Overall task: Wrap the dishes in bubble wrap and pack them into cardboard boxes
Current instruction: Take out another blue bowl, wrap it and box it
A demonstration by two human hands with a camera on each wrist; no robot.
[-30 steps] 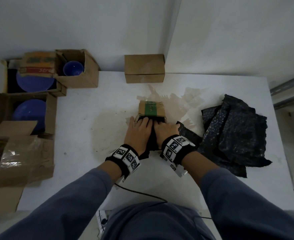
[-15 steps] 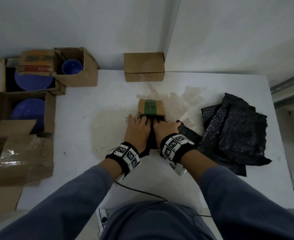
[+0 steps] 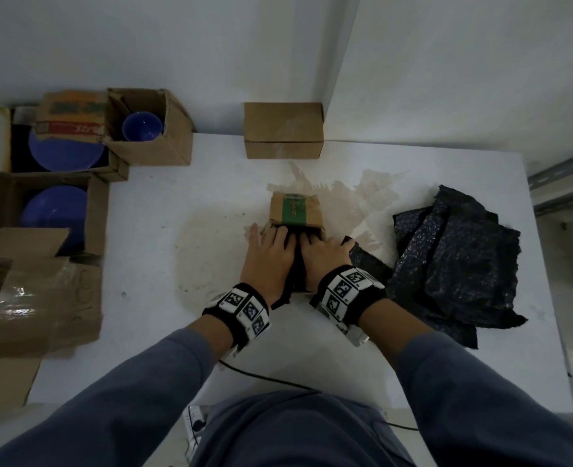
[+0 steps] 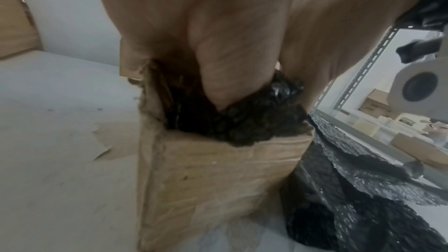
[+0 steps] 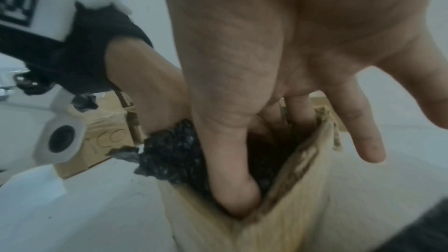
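A small cardboard box (image 3: 295,212) with a green label stands open at the table's middle. A bundle in black bubble wrap (image 3: 296,264) sits in its mouth, and the dish inside is hidden. My left hand (image 3: 269,251) and right hand (image 3: 322,256) lie side by side on the bundle and press it into the box. In the left wrist view my thumb (image 4: 230,64) digs into the wrap (image 4: 242,122) above the box wall (image 4: 218,179). In the right wrist view my thumb (image 5: 230,179) pushes the wrap (image 5: 174,156) down, with straight fingers along the far box wall (image 5: 290,208).
A pile of black bubble wrap (image 3: 456,264) lies right of the box. A closed box (image 3: 283,129) stands at the back. Open boxes at the left hold a blue bowl (image 3: 142,126) and blue plates (image 3: 66,153). Flattened taped cardboard (image 3: 39,298) lies at the front left.
Both hands stay pressed on the wrapped bundle at the box mouth. Nothing else has visibly moved.
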